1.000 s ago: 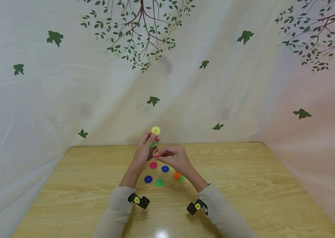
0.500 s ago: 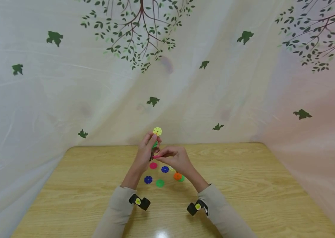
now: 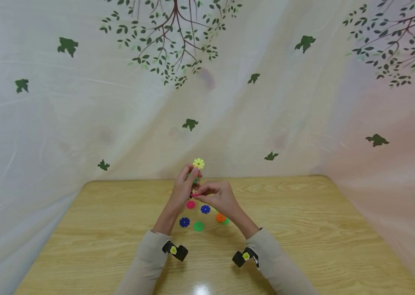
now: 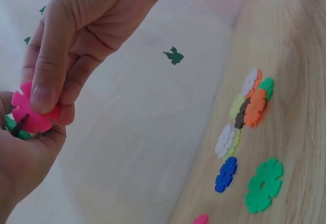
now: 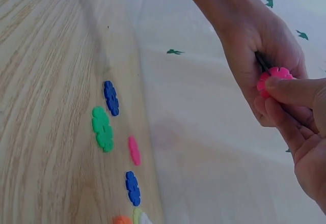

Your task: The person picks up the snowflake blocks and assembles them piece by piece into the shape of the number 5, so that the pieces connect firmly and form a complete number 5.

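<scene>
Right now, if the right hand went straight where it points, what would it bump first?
Probably the left hand, just beyond the pink disc the right hand pinches, though depth is unclear.

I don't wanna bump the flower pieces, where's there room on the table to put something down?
The table is bare left of the left sleeve and right of the right sleeve, out to its sides. It's crowded in the middle, with blue pieces, green pieces, a pink piece and an orange piece.
</scene>
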`<act>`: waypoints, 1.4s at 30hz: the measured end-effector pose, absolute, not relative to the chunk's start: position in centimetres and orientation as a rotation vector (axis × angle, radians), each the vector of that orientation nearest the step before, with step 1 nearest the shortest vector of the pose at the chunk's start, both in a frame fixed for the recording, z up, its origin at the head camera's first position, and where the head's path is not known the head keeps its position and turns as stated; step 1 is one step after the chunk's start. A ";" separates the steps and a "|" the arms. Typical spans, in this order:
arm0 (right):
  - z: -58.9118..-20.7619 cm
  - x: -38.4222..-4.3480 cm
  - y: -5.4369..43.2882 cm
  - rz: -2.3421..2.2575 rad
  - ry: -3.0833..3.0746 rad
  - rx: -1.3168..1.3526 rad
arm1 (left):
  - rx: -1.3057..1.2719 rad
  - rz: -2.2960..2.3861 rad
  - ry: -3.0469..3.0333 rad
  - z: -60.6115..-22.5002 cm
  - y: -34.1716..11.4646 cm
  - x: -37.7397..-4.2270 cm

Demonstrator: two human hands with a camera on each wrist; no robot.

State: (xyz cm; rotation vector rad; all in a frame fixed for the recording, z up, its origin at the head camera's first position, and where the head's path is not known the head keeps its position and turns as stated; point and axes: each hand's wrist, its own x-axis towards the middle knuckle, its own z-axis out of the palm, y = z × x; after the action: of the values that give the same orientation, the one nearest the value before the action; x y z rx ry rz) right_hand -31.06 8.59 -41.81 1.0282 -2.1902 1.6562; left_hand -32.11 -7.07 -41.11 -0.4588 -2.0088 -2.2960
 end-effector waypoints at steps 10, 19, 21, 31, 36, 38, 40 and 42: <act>-41.7 -31.5 8.7 1.773 -2.286 0.968 | -0.461 -2.285 -1.949 -40.9 -7.4 -32.2; -41.3 -31.4 8.8 1.792 -2.351 0.983 | -0.489 -2.230 -1.918 -40.9 -7.8 -32.4; -40.9 -31.6 9.2 1.738 -2.416 0.997 | -0.489 -2.225 -1.927 -41.0 -8.1 -32.5; -41.0 -33.4 13.6 1.420 -2.701 1.167 | -0.438 -2.239 -2.042 -40.7 -10.4 -32.9; -42.5 -33.7 15.8 1.303 -2.837 1.257 | -0.426 -2.254 -2.094 -40.7 -10.7 -33.0; -43.2 -33.9 16.5 1.266 -2.874 1.275 | -0.430 -2.257 -2.104 -40.8 -10.6 -33.0; -44.0 -34.1 16.9 1.236 -2.899 1.280 | -0.440 -2.258 -2.110 -40.8 -10.4 -33.0; -44.9 -34.2 17.2 1.196 -2.925 1.272 | -0.457 -2.252 -2.120 -41.0 -10.2 -33.0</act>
State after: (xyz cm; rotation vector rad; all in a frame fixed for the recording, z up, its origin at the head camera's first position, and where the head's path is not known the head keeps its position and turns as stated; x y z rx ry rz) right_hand -34.24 17.17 -44.86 1.2720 -2.9254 1.1965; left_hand -33.04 -10.20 -41.00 -0.4572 -2.1205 -2.2519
